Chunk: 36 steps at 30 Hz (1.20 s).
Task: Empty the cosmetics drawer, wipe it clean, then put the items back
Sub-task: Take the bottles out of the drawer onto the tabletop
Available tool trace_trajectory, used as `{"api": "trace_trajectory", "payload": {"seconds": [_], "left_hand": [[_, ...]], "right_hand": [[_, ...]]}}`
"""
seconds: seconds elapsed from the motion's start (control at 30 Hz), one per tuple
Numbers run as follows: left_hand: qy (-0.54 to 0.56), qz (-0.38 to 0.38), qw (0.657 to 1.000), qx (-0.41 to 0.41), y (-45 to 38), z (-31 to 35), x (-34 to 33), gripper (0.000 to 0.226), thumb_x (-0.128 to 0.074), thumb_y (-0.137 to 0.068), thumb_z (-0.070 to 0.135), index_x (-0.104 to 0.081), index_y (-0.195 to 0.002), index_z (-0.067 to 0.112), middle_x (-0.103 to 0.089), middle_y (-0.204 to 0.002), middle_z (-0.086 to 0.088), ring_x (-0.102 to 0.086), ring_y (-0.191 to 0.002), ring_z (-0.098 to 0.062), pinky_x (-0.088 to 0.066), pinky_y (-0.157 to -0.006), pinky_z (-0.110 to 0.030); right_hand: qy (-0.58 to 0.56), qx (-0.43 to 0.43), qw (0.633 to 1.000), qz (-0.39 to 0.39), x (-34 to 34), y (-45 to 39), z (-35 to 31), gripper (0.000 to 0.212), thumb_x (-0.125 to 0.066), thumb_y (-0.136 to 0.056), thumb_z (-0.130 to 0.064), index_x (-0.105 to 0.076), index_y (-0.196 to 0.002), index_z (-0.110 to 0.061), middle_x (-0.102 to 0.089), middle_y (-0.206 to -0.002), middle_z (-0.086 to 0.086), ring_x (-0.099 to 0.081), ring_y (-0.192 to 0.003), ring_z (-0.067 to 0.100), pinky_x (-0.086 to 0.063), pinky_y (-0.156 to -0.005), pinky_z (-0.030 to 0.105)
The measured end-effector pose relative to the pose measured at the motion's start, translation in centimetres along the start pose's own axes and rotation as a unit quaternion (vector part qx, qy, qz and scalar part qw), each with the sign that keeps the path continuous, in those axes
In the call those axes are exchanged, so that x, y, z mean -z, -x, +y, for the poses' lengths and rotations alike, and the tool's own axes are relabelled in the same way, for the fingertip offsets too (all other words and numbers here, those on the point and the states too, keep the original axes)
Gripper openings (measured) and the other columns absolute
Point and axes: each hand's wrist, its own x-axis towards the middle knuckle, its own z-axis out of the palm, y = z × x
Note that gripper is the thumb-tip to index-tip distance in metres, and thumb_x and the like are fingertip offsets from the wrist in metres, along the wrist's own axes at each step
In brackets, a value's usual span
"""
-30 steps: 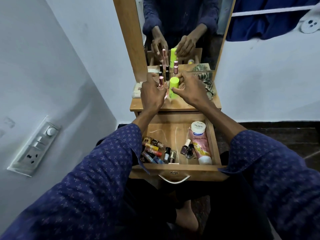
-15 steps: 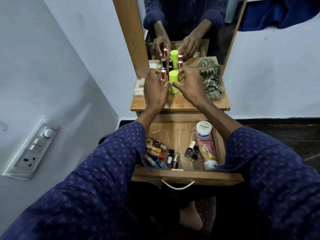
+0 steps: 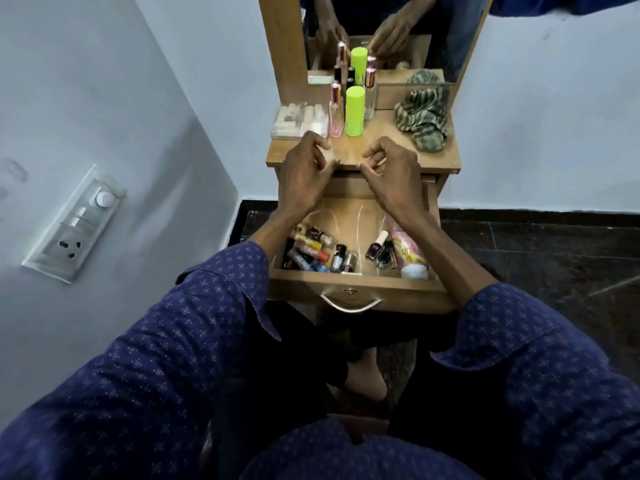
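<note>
Head view: the open drawer [image 3: 356,282] lies just below both hands, left hand [image 3: 304,174] and right hand [image 3: 391,174] loosely curled and holding nothing, green bottle [image 3: 355,110] standing just beyond them, nail polishes [image 3: 311,252] beneath the left wrist.

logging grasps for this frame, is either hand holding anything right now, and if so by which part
Nothing is held. The left hand and right hand hover over the tabletop's front edge, fingers loosely curled, clear of the green bottle and pink perfume bottle.
</note>
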Motion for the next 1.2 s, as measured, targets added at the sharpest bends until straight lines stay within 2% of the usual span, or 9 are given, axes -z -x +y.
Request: {"api": "trace_trajectory", "payload": {"seconds": [0.1,0.17,0.23,0.33,0.47,0.67,0.87,1.0,1.2], "left_hand": [[-0.062,-0.096,0.993,-0.022,2.3,-1.8,1.6,0.014,-0.077,-0.090,0.030,-0.065,-0.098,0.026,-0.069,-0.084,0.015,-0.065,-0.078,-0.006,-0.051,-0.067,-0.032],[-0.134,-0.142,0.980,-0.045,3.6,-2.8,2.7,0.007,-0.074,-0.092,0.027,-0.069,-0.097,0.026,-0.071,-0.092,0.014,-0.067,-0.086,-0.010,-0.050,-0.070,-0.030],[-0.173,-0.153,0.972,-0.051,4.8,-3.8,3.6,0.008,-0.069,-0.091,0.017,-0.071,-0.095,0.023,-0.071,-0.095,0.008,-0.065,-0.090,-0.014,-0.046,-0.071,-0.030],[-0.179,-0.153,0.971,-0.048,6.3,-5.3,4.4,0.017,-0.066,-0.087,0.006,-0.072,-0.096,0.018,-0.069,-0.097,0.003,-0.058,-0.096,-0.020,-0.041,-0.070,-0.034],[-0.238,-0.187,0.949,-0.085,6.8,-5.5,4.2,0.026,-0.068,-0.085,0.008,-0.074,-0.110,0.015,-0.069,-0.113,-0.004,-0.051,-0.108,-0.031,-0.032,-0.075,-0.033],[-0.363,-0.253,0.893,-0.078,6.7,-4.4,3.2,0.033,-0.062,-0.092,0.020,-0.070,-0.124,0.018,-0.061,-0.129,-0.003,-0.040,-0.132,-0.029,-0.031,-0.103,-0.049],[-0.495,-0.283,0.814,-0.106,7.4,-4.2,2.5,0.030,-0.055,-0.099,0.030,-0.069,-0.121,0.015,-0.059,-0.138,-0.007,-0.030,-0.145,-0.031,-0.029,-0.110,-0.060],[-0.486,-0.290,0.818,-0.105,7.5,-4.1,2.4,0.031,-0.050,-0.100,0.031,-0.070,-0.117,0.014,-0.062,-0.132,-0.007,-0.030,-0.145,-0.030,-0.028,-0.110,-0.061],[-0.432,-0.274,0.854,-0.099,7.6,-4.0,2.6,0.035,-0.046,-0.100,0.036,-0.064,-0.116,0.011,-0.064,-0.125,-0.007,-0.036,-0.137,-0.028,-0.029,-0.107,-0.060]], "right_hand": [[-0.021,-0.002,0.999,-0.049,-1.3,3.0,-0.3,0.011,-0.079,-0.088,-0.021,-0.070,-0.094,-0.018,-0.068,-0.077,-0.008,-0.061,-0.068,0.000,-0.046,-0.062,0.019],[-0.016,-0.015,0.996,-0.082,-2.7,4.3,-0.2,0.010,-0.080,-0.087,-0.023,-0.072,-0.092,-0.020,-0.069,-0.078,-0.011,-0.064,-0.071,0.002,-0.054,-0.065,0.026],[0.010,-0.036,0.992,-0.118,-4.3,5.5,-0.1,0.009,-0.080,-0.085,-0.027,-0.073,-0.090,-0.023,-0.070,-0.077,-0.012,-0.067,-0.074,0.007,-0.059,-0.070,0.035],[0.033,-0.049,0.981,-0.183,-6.1,6.5,-0.1,0.009,-0.080,-0.084,-0.021,-0.073,-0.090,-0.023,-0.070,-0.079,-0.011,-0.068,-0.080,0.010,-0.060,-0.075,0.038],[0.051,-0.045,0.965,-0.252,-6.8,6.5,0.5,0.017,-0.082,-0.079,-0.015,-0.073,-0.092,-0.023,-0.070,-0.083,-0.010,-0.067,-0.082,0.011,-0.060,-0.081,0.041],[0.096,-0.022,0.946,-0.310,-7.0,7.1,0.2,0.022,-0.085,-0.079,-0.019,-0.070,-0.094,-0.020,-0.070,-0.092,-0.002,-0.067,-0.086,0.019,-0.058,-0.080,0.044],[0.106,-0.041,0.941,-0.318,-7.0,7.2,0.6,0.023,-0.087,-0.081,-0.017,-0.070,-0.095,-0.019,-0.071,-0.095,0.001,-0.068,-0.087,0.021,-0.059,-0.082,0.046],[0.110,-0.044,0.944,-0.309,-7.0,7.4,0.6,0.019,-0.085,-0.081,-0.014,-0.069,-0.091,-0.019,-0.070,-0.091,0.000,-0.067,-0.085,0.020,-0.059,-0.081,0.047],[0.099,-0.043,0.952,-0.287,-6.6,7.3,0.7,0.020,-0.086,-0.082,-0.022,-0.070,-0.092,-0.016,-0.070,-0.089,0.002,-0.067,-0.083,0.022,-0.059,-0.078,0.045]]}}
